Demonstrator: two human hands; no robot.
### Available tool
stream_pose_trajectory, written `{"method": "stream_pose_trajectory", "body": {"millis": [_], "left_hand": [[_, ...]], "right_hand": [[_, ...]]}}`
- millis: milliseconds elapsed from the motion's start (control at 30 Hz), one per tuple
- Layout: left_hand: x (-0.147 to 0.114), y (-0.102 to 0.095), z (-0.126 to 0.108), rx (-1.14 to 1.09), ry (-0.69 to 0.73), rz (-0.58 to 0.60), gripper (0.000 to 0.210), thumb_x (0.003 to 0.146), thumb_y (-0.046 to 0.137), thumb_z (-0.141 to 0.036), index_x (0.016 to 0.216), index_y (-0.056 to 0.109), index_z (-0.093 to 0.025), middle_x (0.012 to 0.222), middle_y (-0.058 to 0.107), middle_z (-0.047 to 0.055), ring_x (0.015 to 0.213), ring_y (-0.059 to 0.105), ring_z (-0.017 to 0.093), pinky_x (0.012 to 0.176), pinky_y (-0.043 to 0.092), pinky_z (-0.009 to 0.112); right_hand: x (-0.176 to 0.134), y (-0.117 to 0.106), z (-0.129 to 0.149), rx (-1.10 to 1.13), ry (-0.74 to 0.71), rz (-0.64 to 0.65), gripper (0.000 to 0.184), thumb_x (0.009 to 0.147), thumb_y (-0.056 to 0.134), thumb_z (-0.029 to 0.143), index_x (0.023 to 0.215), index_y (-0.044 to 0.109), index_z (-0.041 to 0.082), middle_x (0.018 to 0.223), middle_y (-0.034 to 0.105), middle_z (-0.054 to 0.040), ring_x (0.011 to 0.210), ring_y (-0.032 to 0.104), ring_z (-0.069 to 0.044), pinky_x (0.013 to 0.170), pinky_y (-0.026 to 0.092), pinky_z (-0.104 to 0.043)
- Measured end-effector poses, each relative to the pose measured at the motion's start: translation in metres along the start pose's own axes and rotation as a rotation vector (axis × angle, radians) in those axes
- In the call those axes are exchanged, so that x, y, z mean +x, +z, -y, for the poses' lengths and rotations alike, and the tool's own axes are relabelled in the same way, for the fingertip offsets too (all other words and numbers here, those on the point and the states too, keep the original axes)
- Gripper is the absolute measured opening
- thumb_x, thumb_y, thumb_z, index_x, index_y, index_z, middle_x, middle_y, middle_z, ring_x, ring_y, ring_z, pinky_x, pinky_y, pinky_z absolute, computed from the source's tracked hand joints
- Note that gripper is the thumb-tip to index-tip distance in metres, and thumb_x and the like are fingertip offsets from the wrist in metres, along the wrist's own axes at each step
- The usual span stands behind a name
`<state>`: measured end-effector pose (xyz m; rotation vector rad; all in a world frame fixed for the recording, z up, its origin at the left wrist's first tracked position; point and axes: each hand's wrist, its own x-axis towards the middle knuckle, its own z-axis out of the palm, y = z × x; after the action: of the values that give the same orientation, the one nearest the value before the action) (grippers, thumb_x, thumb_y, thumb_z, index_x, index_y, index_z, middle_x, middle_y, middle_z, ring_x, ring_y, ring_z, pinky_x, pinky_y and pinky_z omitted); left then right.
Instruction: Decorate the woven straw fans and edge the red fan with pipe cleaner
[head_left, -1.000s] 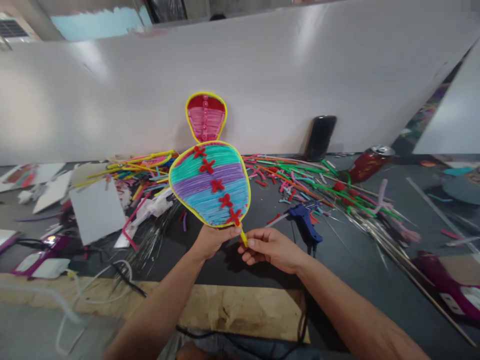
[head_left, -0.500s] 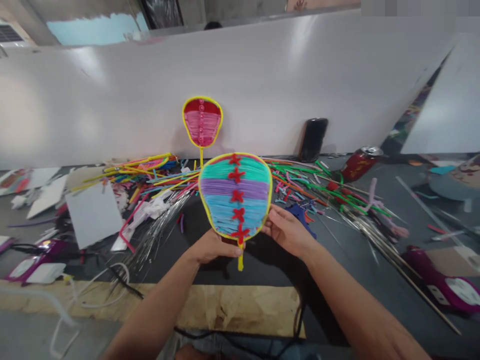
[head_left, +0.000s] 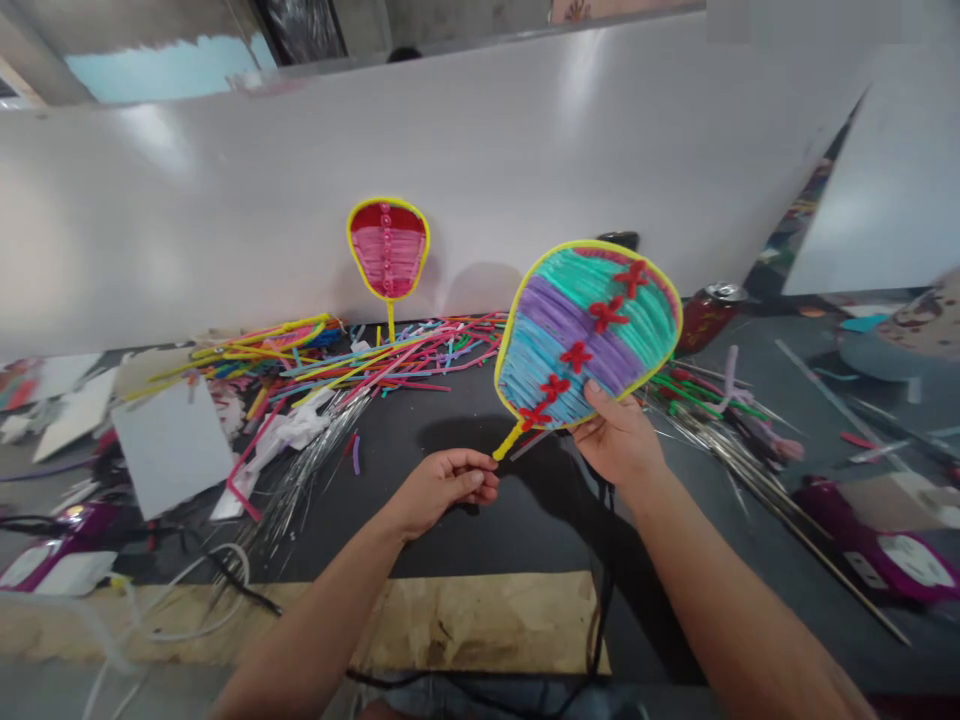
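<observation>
A pipe-cleaner hand fan is held up, tilted with its top to the right. Its green, purple and blue bands have a yellow rim and a row of red crosses. My right hand grips the fan's lower right edge, thumb on the front and fingers behind. The fingers of my left hand are closed, with their tips at the lower end of the yellow handle. A smaller pink and red fan stands upright behind, against the white board.
Several coloured pipe cleaners and bare wires lie along the back. A can stands at the right; a phone is mostly hidden behind the fan. Purple power strips lie at both sides. Brown paper covers the near edge.
The fan has moved right and tilted from upright. My right hand has taken its lower edge, while my left hand has shifted from behind the lower rim to the handle's end.
</observation>
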<state>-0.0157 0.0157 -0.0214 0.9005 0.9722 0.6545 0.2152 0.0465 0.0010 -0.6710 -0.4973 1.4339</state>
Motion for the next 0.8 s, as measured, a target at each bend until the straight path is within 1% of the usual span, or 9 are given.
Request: {"method": "stream_pose_trajectory", "body": {"millis": [67,200,367,533,667,800], "left_hand": [[0.001,0.004,0.000,0.002,0.035,-0.055,0.035,0.065,0.077,-0.035,0.090,0.065,-0.014,0.082,0.070,0.006,0.070,0.066,0.013,0.070,0.049,0.027],[0.002,0.011,0.001,0.050,0.113,-0.154,0.039,0.063,0.077,-0.039,0.090,0.064,-0.014,0.081,0.071,0.006,0.070,0.066,0.014,0.069,0.050,0.027],[0.004,0.013,0.004,0.143,0.134,-0.230,0.034,0.061,0.078,-0.038,0.080,0.063,-0.013,0.065,0.069,0.003,0.060,0.063,0.012,0.062,0.049,0.024],[0.006,0.012,0.007,0.170,0.144,-0.299,0.029,0.063,0.075,-0.039,0.071,0.064,-0.014,0.057,0.066,0.002,0.053,0.060,0.012,0.055,0.048,0.024],[0.005,0.014,0.005,0.226,0.166,-0.320,0.028,0.065,0.073,-0.040,0.067,0.063,-0.014,0.057,0.065,0.001,0.050,0.059,0.011,0.050,0.045,0.022],[0.005,0.015,0.004,0.193,0.156,-0.286,0.028,0.065,0.072,-0.040,0.067,0.063,-0.014,0.058,0.065,0.001,0.052,0.059,0.011,0.052,0.045,0.022]], "right_hand": [[0.000,-0.001,-0.001,-0.015,-0.005,0.005,0.028,0.065,0.078,0.020,0.089,0.065,0.025,0.083,0.073,0.0057,0.067,0.068,-0.010,0.054,0.054,-0.019],[-0.001,0.000,-0.010,-0.028,0.035,-0.022,0.026,0.065,0.079,0.022,0.087,0.065,0.025,0.082,0.072,0.0061,0.064,0.066,-0.009,0.052,0.053,-0.018],[-0.004,0.004,-0.017,-0.048,0.069,-0.012,0.024,0.066,0.079,0.023,0.086,0.065,0.025,0.079,0.072,0.0065,0.062,0.065,-0.009,0.052,0.051,-0.019],[-0.008,0.009,-0.019,-0.033,0.076,-0.001,0.028,0.063,0.080,0.022,0.086,0.064,0.024,0.080,0.072,0.0052,0.060,0.064,-0.010,0.043,0.046,-0.018],[-0.008,0.010,-0.019,-0.062,0.056,-0.007,0.028,0.064,0.080,0.023,0.086,0.064,0.025,0.080,0.072,0.0048,0.059,0.064,-0.011,0.043,0.046,-0.019],[-0.007,0.008,-0.018,-0.057,0.051,-0.009,0.029,0.064,0.080,0.023,0.087,0.064,0.025,0.080,0.072,0.0052,0.062,0.065,-0.010,0.047,0.048,-0.018]]}}
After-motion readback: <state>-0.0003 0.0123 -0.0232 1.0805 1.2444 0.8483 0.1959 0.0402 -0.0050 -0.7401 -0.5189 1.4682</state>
